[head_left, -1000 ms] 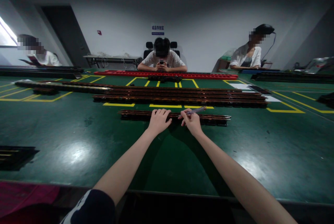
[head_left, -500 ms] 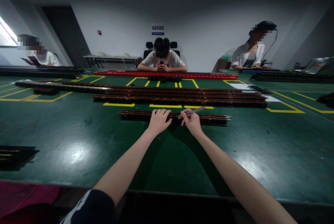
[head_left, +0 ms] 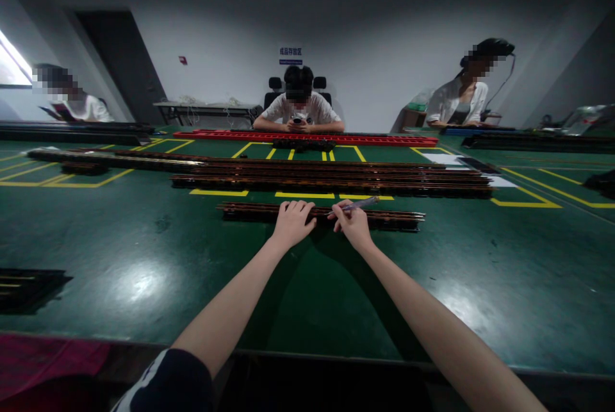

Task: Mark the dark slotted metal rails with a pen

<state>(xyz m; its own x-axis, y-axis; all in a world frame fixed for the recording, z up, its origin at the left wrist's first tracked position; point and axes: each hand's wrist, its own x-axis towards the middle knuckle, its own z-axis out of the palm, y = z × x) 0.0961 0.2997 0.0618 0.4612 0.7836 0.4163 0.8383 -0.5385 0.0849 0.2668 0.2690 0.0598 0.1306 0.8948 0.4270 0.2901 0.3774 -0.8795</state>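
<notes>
Clamping pen (head_left: 364, 202) in R hand (head_left: 354, 225), L hand (head_left: 292, 226) spread atop dk strips (head_left: 252, 210)

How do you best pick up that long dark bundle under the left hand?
Probably near both ends of the long dark bundle, from the near side: it lies sideways on the green table, both ends are uncovered, and the bigger stack sits close behind it.

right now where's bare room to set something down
Green tabletop is bare between the left forearm and the left-edge dark bundle, and, bar specks, right of the right forearm. It's crowded ahead: left hand, right hand and pen at the near strips, longer strips behind.
</notes>
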